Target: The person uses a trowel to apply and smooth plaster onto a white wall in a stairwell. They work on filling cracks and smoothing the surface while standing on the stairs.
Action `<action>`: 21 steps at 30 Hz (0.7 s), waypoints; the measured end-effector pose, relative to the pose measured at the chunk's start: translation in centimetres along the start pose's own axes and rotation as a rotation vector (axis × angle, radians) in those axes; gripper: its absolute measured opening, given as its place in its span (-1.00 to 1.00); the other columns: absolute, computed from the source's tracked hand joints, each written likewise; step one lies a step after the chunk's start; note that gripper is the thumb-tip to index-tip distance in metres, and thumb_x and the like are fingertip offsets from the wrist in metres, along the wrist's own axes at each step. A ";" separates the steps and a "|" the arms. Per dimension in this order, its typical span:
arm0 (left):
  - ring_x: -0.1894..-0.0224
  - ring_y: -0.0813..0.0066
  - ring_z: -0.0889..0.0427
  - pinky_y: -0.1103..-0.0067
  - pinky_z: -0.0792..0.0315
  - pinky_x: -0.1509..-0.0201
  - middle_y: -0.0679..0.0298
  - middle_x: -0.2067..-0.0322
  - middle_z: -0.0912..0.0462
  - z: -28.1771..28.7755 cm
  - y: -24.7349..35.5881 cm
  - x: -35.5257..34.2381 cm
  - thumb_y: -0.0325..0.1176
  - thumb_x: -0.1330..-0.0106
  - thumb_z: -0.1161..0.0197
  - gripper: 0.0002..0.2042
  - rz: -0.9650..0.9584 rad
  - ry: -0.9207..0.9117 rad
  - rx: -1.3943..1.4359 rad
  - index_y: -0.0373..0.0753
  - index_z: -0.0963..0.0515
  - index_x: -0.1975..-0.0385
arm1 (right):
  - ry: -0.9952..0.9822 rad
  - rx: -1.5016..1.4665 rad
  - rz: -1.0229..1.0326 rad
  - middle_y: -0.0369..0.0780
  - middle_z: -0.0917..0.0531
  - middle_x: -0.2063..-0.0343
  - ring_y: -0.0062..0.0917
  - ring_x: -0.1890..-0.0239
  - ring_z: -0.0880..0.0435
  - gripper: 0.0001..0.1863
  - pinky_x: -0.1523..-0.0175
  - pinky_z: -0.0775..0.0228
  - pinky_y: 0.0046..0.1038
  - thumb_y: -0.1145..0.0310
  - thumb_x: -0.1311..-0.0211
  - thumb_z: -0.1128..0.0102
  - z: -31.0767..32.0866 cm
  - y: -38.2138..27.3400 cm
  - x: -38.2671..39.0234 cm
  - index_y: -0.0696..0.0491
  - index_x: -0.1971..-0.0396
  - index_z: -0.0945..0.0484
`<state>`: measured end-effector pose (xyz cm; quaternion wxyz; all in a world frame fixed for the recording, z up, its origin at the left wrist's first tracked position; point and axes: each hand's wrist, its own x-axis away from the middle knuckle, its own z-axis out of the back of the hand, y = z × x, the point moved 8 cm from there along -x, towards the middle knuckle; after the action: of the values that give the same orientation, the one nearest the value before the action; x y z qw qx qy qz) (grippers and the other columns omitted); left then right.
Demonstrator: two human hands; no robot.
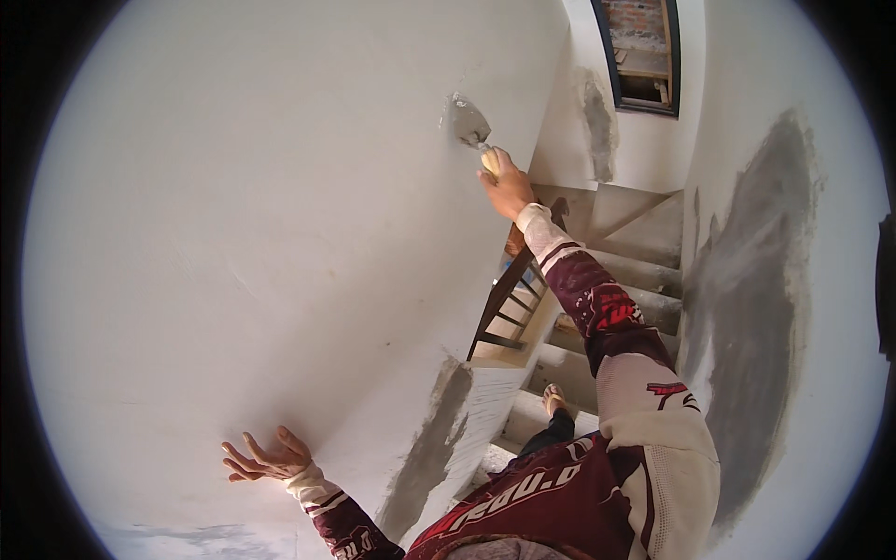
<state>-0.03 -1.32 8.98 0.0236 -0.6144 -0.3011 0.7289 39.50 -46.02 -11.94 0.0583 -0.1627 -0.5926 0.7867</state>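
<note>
Right hand [509, 189] is gripping a wooden-handled trowel [469, 122], upper centre.
Its long axis is slanting up-left from this nearer hand; the left hand [271, 458], fingers spread, is showing lower left.

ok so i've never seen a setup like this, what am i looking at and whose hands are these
There's no machine here: these are one person's two bare hands, seen looking down from a wide fisheye camera worn on their head, which is why straight edges bend. The right hand grips a trowel by its handle, the blade apparently against the pale wall. The left hand holds nothing; its fingers are spread at the same wall. Beyond are stairs, a dark railing and rough grey patches on the walls.
</note>
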 end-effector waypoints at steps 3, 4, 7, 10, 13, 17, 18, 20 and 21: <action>-0.52 -0.09 0.09 -0.18 0.39 -0.49 0.00 -0.43 -0.17 -0.3 0.1 -0.3 0.16 -0.45 -0.05 -0.39 -0.013 0.004 0.002 -0.13 -0.30 -0.33 | 0.007 -0.032 -0.011 0.09 -0.66 0.01 0.05 -0.03 -0.64 -0.31 -0.14 -0.48 -0.06 0.10 -0.34 -0.14 -0.5 -1.0 0.2 -0.08 -0.41 -0.16; -0.52 -0.10 0.09 -0.18 0.39 -0.49 0.00 -0.43 -0.17 -0.2 0.4 -0.4 0.16 -0.45 -0.04 -0.39 -0.018 0.006 0.003 -0.13 -0.30 -0.33 | 0.020 -0.063 -0.001 0.10 -0.65 0.02 0.06 -0.02 -0.64 -0.32 -0.14 -0.49 -0.06 0.12 -0.34 -0.14 -0.9 -0.6 0.4 -0.08 -0.41 -0.16; -0.52 -0.10 0.07 -0.18 0.38 -0.50 0.00 -0.43 -0.17 0.0 0.7 -0.6 0.17 -0.45 -0.03 -0.39 -0.017 -0.016 -0.015 -0.13 -0.30 -0.33 | 0.032 -0.132 0.037 0.11 -0.65 0.02 0.06 -0.02 -0.65 -0.32 -0.12 -0.50 -0.07 0.20 -0.35 -0.16 -2.7 0.2 2.9 -0.06 -0.41 -0.16; -0.53 -0.08 0.11 -0.11 0.43 -0.52 -0.10 -0.41 -0.18 0.5 0.7 -0.9 0.11 -0.48 -0.03 -0.43 -0.036 -0.048 -0.032 -0.16 -0.30 -0.30 | 0.030 -0.211 0.057 0.12 -0.64 0.01 0.07 -0.02 -0.64 -0.33 -0.12 -0.50 -0.08 0.25 -0.35 -0.16 -3.5 -0.2 4.9 -0.03 -0.41 -0.16; -0.53 -0.08 0.09 -0.12 0.41 -0.52 -0.09 -0.41 -0.18 -0.1 0.9 -0.8 0.12 -0.48 -0.02 -0.43 -0.028 -0.055 -0.031 -0.16 -0.30 -0.30 | 0.008 -0.339 -0.040 0.15 -0.64 0.02 0.09 -0.03 -0.64 -0.33 -0.13 -0.50 -0.10 0.27 -0.34 -0.18 -4.1 0.5 3.7 0.01 -0.41 -0.16; -0.53 -0.09 0.08 -0.13 0.40 -0.52 -0.08 -0.41 -0.18 0.2 0.7 -0.9 0.12 -0.48 -0.02 -0.44 -0.033 -0.067 -0.047 -0.15 -0.30 -0.30 | 0.020 -0.316 0.016 0.18 -0.63 0.02 0.12 -0.03 -0.63 -0.33 -0.14 -0.51 -0.11 0.29 -0.34 -0.17 -4.5 -1.5 4.7 0.06 -0.40 -0.16; -0.53 -0.09 0.09 -0.12 0.40 -0.52 -0.08 -0.41 -0.18 0.4 0.9 -1.1 0.11 -0.48 -0.02 -0.44 -0.038 -0.069 -0.044 -0.15 -0.30 -0.30 | 0.033 -0.337 0.019 0.18 -0.63 0.01 0.12 -0.04 -0.63 -0.33 -0.14 -0.51 -0.11 0.29 -0.34 -0.17 -4.3 -1.3 4.4 0.06 -0.40 -0.16; -0.53 -0.09 0.09 -0.12 0.40 -0.52 -0.07 -0.41 -0.18 0.4 1.2 -1.3 0.10 -0.48 -0.02 -0.44 -0.038 -0.067 -0.034 -0.15 -0.30 -0.30 | 0.058 -0.380 0.025 0.17 -0.63 0.01 0.11 -0.05 -0.63 -0.33 -0.15 -0.51 -0.11 0.30 -0.35 -0.16 -3.9 -0.6 3.7 0.07 -0.40 -0.16; -0.53 -0.09 0.09 -0.11 0.40 -0.52 -0.07 -0.41 -0.19 0.0 1.1 -1.3 0.10 -0.48 -0.03 -0.44 -0.036 -0.069 -0.030 -0.15 -0.30 -0.30 | 0.032 -0.401 -0.043 0.17 -0.62 -0.01 0.10 -0.05 -0.63 -0.34 -0.15 -0.51 -0.12 0.30 -0.35 -0.16 -4.0 -0.3 3.4 0.06 -0.39 -0.17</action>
<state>0.62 -2.74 9.57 0.0171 -0.5837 -0.3236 0.7445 37.57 -41.29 -13.30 0.0510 -0.1709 -0.7399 0.6487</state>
